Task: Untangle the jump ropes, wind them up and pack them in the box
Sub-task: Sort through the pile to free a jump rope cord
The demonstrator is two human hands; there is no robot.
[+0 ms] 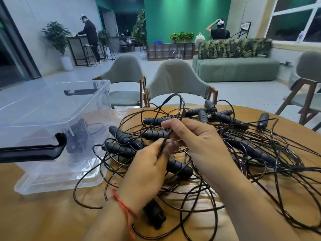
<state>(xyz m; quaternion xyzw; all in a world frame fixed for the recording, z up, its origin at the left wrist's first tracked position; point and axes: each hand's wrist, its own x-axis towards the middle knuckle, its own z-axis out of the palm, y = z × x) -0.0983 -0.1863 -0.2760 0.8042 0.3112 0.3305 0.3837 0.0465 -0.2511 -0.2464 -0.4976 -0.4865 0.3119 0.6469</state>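
Your tangle of jump ropes (225, 150) sprawls across the wooden worktop (43, 214): thin glossy black cords and ribbed black handles (179, 166). Your left hand (144, 174) pinches one cord (162, 144), fingers (155, 147) closed narrow. Your right hand (199, 145) pinches the same cord higher up, where it loops toward 12 o'clock. The clear plastic box (52, 119) stands open just beside the tangle at 9 o'clock. Bare wood lies at 7 o'clock.

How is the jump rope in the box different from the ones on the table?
The jump rope in the box is a tight bundle; the ropes on the table sprawl in loose, tangled loops. It lies alone inside the clear box; they are many, heaped on the wooden table. Both are black with thin cords.
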